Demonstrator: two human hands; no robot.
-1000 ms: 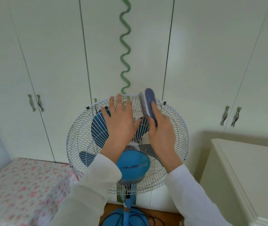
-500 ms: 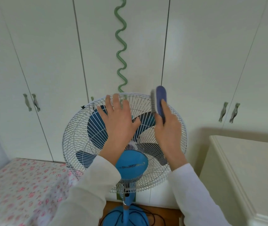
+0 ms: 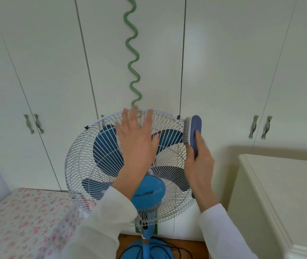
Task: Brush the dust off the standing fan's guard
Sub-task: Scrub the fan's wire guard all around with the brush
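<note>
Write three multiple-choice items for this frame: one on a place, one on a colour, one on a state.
1. Where do the brush bristles meet the guard?
A. upper right rim
B. lower left rim
C. centre hub

2. What colour are the fan blades?
A. white
B. blue
C. green

3. How is the left hand?
A. fisted
B. gripping the brush
C. open, flat on the guard

Key: A, bristles sit at the guard's upper right; B, blue shows through the wires; C, fingers spread, while the right hand holds the brush.

The left hand's fingers [image 3: 136, 116] are motion-blurred; the fan's base [image 3: 147, 251] is cut off by the bottom edge.
</note>
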